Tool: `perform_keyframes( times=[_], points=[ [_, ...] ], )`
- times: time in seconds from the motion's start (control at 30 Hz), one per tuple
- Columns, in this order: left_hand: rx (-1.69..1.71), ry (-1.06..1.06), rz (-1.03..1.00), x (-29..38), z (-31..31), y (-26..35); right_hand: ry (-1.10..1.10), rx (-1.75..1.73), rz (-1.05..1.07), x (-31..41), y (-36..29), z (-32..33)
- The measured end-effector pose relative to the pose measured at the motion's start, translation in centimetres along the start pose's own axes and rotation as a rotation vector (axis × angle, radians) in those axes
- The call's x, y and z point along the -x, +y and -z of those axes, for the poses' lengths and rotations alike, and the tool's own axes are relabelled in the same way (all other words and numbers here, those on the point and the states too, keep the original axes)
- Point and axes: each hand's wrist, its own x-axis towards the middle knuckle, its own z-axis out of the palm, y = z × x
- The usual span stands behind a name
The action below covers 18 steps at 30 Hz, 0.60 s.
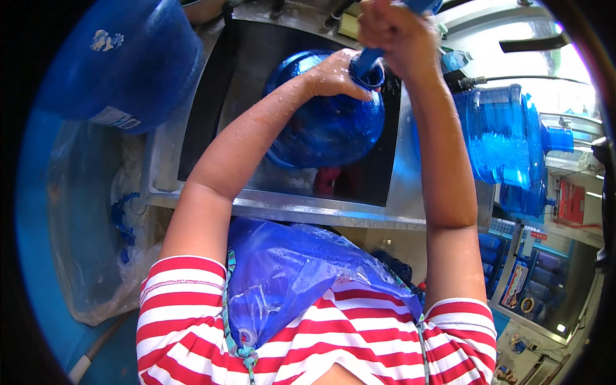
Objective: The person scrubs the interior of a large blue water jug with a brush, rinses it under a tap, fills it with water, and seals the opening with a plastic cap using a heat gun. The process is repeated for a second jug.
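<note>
A large translucent blue water jug (332,130) sits tilted on the black mat (204,139) of a metal sink counter. My left hand (339,72) is wrapped around the jug's neck, and water drops cover the skin. My right hand (397,33) grips a blue rod-like tool (368,58) above the jug's mouth (369,82). The tool's lower end goes down into the mouth, so what is on that end is hidden. Its top shows past my fist at the upper edge of the view.
Another big blue jug (139,57) stands close at the left, beside a clear plastic bag (82,216). Blue jugs (500,134) lie on their sides at the right. A black hose (524,79) runs behind them. The counter's metal front edge (332,214) borders my blue plastic apron (288,274).
</note>
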Motion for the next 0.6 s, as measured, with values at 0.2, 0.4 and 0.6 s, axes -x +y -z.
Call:
perform_keyframes(
  times=[0.2,0.4,0.6],
  points=[
    [0.087,-0.009,0.070,0.4,-0.4,0.4,-0.209,0.011,-0.170,0.1,0.6,0.5],
    [-0.019,0.016,0.032,1.0,0.2,0.2,-0.051,-0.090,0.114,0.5,1.7,0.3],
    [0.003,0.002,-0.037,0.9,0.4,-0.1,-0.191,-0.127,-0.024,-0.4,1.1,0.2]
  ],
)
